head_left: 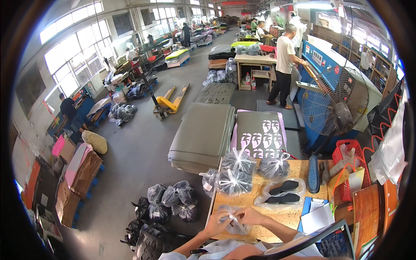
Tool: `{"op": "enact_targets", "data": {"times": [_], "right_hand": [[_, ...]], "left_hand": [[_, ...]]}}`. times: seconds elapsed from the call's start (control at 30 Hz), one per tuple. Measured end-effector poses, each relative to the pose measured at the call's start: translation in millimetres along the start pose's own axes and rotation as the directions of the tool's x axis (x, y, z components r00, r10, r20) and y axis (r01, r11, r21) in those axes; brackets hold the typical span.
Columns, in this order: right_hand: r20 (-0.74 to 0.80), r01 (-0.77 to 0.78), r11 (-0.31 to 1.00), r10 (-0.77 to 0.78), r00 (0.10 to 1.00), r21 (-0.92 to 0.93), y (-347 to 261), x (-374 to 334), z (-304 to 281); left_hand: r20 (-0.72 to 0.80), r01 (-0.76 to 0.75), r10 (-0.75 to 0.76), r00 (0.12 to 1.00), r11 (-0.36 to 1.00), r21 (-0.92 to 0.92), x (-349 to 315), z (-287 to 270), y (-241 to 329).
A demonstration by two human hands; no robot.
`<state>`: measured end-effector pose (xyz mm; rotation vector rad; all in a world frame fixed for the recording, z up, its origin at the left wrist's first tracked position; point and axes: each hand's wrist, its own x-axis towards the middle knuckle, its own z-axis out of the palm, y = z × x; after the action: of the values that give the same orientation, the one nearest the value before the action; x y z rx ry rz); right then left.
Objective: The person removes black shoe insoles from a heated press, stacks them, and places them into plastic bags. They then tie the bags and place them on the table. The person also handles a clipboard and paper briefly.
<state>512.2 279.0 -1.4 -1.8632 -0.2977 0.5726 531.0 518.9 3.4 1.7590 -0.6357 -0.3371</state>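
Over the near part of the wooden table, my left hand and my right hand pinch the gathered top of a clear plastic bag. The bag's contents are mostly hidden by my hands. Just beyond, to the right, an open clear bag lies flat with two black sole-shaped pieces on it. Farther back on the table sit several knotted clear bags with dark contents, among them a front bag and a right bag.
A blue sole and a clipboard with papers lie on the table's right side, near a red basket. Filled bags lie on the floor at left. Grey sheets are stacked beyond. A person works at a blue machine behind a fan.
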Motion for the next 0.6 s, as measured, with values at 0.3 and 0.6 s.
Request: {"op": "enact_targets", "data": {"times": [0.3,0.6], "right_hand": [[-0.355,-0.246,0.58,0.725,0.59,0.776,160.0,66.4,-9.0],[-0.631,-0.099,0.904,0.365,0.684,0.416,130.9,68.3,-22.7]], "left_hand": [[-0.02,0.64,-0.646,0.763,0.752,0.154,-99.7,15.1,-106.0],[-0.212,0.587,-0.573,0.792,0.809,0.004,-105.9,36.6,-104.5]]}}
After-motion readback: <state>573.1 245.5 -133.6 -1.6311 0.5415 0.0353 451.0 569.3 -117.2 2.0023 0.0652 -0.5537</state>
